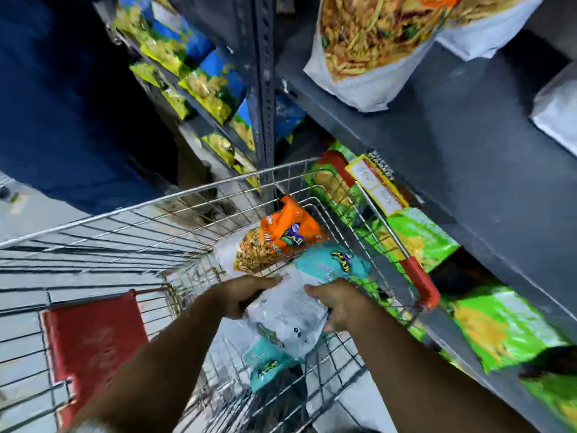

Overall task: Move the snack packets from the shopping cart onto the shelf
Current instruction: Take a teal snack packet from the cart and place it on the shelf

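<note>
Both my hands reach down into the wire shopping cart (134, 214). My left hand (240, 295) and my right hand (337, 304) grip the two sides of a white and teal snack packet (287, 323). A second teal packet (331, 264) lies just beyond it, and an orange packet (281, 239) lies deeper in the cart. Another teal packet (265, 364) sits below the one I hold. The grey metal shelf (452, 145) stands to the right, with a large white packet of fried snacks (368, 48) on it.
Green packets (415, 232) fill the lower shelf beside the cart's red-trimmed rim (421, 276). Blue and yellow packets (199, 70) line the racks at upper left. A person in dark blue clothing (68, 98) stands at the cart's far left. The red child-seat flap (90, 339) is at lower left.
</note>
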Action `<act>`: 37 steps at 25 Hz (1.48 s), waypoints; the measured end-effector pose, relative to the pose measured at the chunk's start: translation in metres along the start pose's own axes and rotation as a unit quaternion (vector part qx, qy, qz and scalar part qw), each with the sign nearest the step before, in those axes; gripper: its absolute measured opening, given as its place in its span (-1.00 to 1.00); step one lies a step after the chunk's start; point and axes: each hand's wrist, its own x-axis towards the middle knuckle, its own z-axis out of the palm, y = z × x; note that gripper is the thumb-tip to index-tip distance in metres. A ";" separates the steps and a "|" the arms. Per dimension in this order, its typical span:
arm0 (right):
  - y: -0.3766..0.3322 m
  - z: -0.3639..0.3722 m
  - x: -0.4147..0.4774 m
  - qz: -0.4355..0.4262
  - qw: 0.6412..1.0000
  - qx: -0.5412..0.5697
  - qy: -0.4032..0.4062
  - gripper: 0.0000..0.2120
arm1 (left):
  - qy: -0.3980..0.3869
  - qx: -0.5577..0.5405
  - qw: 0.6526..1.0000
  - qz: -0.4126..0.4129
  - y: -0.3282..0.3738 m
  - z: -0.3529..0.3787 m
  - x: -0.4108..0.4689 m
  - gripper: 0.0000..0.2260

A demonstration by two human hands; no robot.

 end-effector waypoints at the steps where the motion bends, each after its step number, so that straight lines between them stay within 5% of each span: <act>1: 0.001 0.001 -0.011 -0.004 1.000 0.012 -0.015 -0.78 | -0.017 0.012 1.000 0.013 -0.001 0.005 -0.011 -0.68; 5: 0.017 -0.010 -0.059 -0.175 0.982 -0.008 -0.067 -0.67 | -0.022 0.085 0.985 0.146 -0.004 0.029 -0.066 -0.49; 10: 0.012 -0.055 -0.135 -0.401 0.907 -0.036 -0.123 -0.75 | 0.009 0.161 0.934 0.320 0.028 0.105 -0.166 -0.51; 14: 0.017 -0.117 -0.189 -0.505 0.857 0.015 -0.104 -0.73 | 0.038 0.233 0.882 0.408 0.050 0.195 -0.193 -0.43; 20: 0.068 -0.251 -0.248 -0.582 0.809 0.083 -0.005 -0.64 | -0.020 0.305 0.819 0.485 0.052 0.353 -0.158 -0.49; 32: 0.258 -0.505 -0.294 -0.565 0.719 0.258 0.312 -0.55 | -0.158 0.378 0.789 0.457 -0.039 0.678 -0.003 -0.60; 37: 0.301 -0.565 -0.295 -0.530 0.697 0.299 0.380 -0.55 | -0.187 0.384 0.787 0.445 -0.069 0.746 0.048 -0.71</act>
